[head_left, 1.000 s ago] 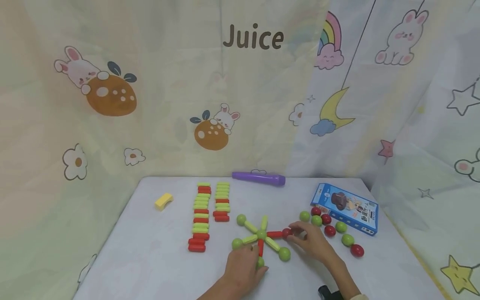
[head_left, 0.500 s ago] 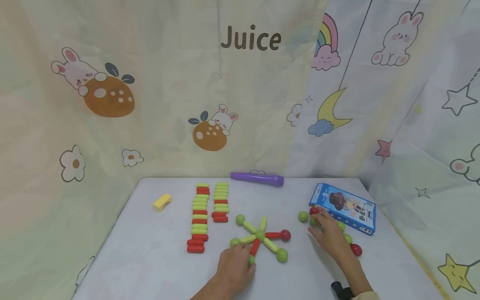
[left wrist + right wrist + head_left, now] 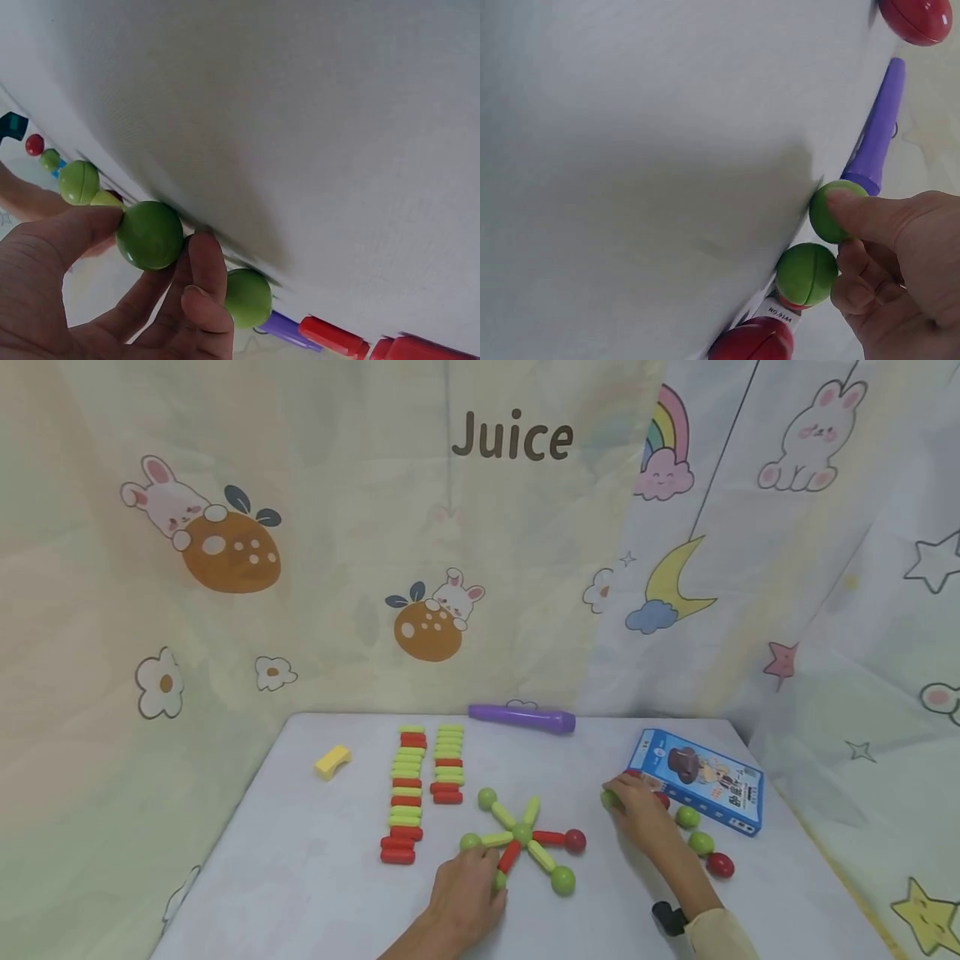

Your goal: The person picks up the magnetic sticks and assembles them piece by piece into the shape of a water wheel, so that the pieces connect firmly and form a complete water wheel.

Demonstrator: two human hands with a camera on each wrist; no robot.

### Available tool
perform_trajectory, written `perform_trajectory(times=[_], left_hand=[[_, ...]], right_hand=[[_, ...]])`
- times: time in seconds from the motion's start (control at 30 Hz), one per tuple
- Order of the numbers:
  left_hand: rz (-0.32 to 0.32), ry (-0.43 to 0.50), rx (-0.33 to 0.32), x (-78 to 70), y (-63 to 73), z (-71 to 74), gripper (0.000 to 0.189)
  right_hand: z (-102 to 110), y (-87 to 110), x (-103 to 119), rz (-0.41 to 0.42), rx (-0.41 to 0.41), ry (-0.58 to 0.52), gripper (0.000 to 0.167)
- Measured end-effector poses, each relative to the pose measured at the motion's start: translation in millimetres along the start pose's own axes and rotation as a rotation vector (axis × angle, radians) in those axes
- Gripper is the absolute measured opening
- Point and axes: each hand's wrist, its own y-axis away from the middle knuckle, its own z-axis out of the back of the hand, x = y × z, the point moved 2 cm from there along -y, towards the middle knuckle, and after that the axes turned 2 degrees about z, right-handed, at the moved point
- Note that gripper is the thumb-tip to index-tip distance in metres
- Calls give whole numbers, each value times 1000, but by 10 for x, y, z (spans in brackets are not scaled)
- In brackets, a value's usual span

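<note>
The right hand [image 3: 636, 810] has left the star of red and green plastic rods [image 3: 522, 834], its red ball [image 3: 575, 841] seemingly done, and pinches a round green ball [image 3: 823, 217] near the blue cardboard box [image 3: 701, 781]. The left hand [image 3: 467, 887] pinches another green ball [image 3: 150, 236] ending a red rod [image 3: 509, 857].

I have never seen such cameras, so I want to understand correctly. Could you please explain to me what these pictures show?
There is no machine here: a person works barehanded. A camera on the head took the wide picture, looking forward and down; a camera on each wrist took one close view.

On the white table lie two columns of red and yellow-green sticks, a yellow block, a purple tapered object, a blue box, and red and green balls beside it. In the middle, sticks and balls form a star-like figure.

The left hand holds the green ball ending one of its red sticks. The right hand pinches a loose green ball near the box.
</note>
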Motion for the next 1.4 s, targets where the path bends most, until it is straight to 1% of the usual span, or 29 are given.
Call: perform_trajectory(times=[0.07,0.17,0.3,0.47,0.6,0.67,0.77,0.87,1.0,1.2,1.3,1.4], left_hand=[[8,5,15,5,-6,9,31],[12,7,15,9,-7,19,32],[15,10,16,14,-5,19,32],[21,22,30,21,1,2,31],[34,30,46,25,6,-10,32],[41,34,55,24,6,-13,34],[35,38,53,16,10,-17,34],[29,36,50,1,16,-16,34],[32,24,47,-7,17,-4,34],[46,36,55,12,15,5,35],[41,38,50,23,24,3,37],[38,43,45,37,30,4,43]], right_hand=[[-5,-23,40,-5,0,-29,36],[-23,-92,125,1,-1,-115,35],[-88,-207,233,48,-3,-219,36],[-214,-325,340,136,14,-282,35],[-328,-420,431,180,40,-323,35],[-384,-456,472,166,55,-345,35],[-438,-472,519,124,84,-366,35],[-453,-455,533,91,93,-379,35],[-443,-441,528,83,88,-386,34],[-417,-413,548,83,89,-388,37],[-397,-361,590,119,57,-330,39],[-363,-258,655,183,28,-250,38]])
